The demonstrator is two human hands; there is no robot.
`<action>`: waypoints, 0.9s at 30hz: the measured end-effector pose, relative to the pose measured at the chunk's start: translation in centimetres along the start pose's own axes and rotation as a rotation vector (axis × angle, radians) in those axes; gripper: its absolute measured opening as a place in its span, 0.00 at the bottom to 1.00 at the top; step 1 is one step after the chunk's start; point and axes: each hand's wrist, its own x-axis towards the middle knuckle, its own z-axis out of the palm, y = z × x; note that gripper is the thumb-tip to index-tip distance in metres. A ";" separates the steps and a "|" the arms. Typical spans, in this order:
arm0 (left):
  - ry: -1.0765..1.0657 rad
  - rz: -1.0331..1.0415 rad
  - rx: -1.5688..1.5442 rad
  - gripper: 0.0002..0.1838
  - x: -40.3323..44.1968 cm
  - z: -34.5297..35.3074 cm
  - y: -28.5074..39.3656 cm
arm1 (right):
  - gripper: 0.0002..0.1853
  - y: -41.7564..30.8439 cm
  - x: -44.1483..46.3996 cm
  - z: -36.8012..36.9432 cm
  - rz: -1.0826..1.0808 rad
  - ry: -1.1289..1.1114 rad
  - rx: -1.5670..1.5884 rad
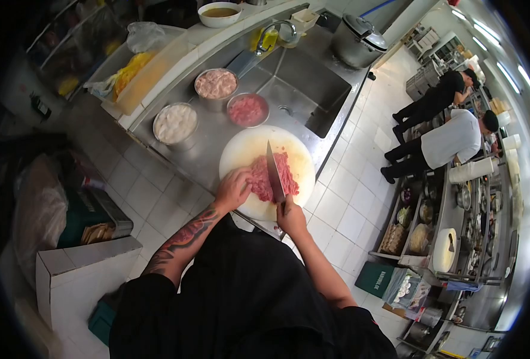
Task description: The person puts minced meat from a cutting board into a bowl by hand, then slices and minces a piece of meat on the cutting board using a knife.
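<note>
A round white cutting board (235, 157) lies at the counter's edge with chopped red meat (263, 179) on it. My right hand (291, 216) is closed round the handle of a large knife (273, 172), whose blade lies over the meat and points away from me. At the meat's left side rests my left hand (235, 188), its fingers bent and touching the pile. Beyond the board stand metal bowls: one with red meat (248, 110), one with pinkish meat (216, 83) and one with pale pieces (176, 123).
A steel sink (298, 84) with a faucet (275, 29) lies ahead, a lidded pot (359, 42) beyond it. Two co-workers (453, 139) (441, 93) stand at the right by shelves. Left are a plastic bin (151, 78) and a tiled ledge (88, 263).
</note>
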 end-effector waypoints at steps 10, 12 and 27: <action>0.024 0.022 0.009 0.14 0.0 -0.2 0.1 | 0.14 -1.1 -0.2 -1.5 -0.021 0.021 0.034; 0.016 0.009 0.005 0.14 0.1 0.0 -0.1 | 0.13 0.1 0.7 -1.5 -0.055 0.013 0.034; 0.004 0.005 0.016 0.15 -0.1 0.0 -0.3 | 0.31 -4.2 0.0 -4.7 -0.028 0.141 0.119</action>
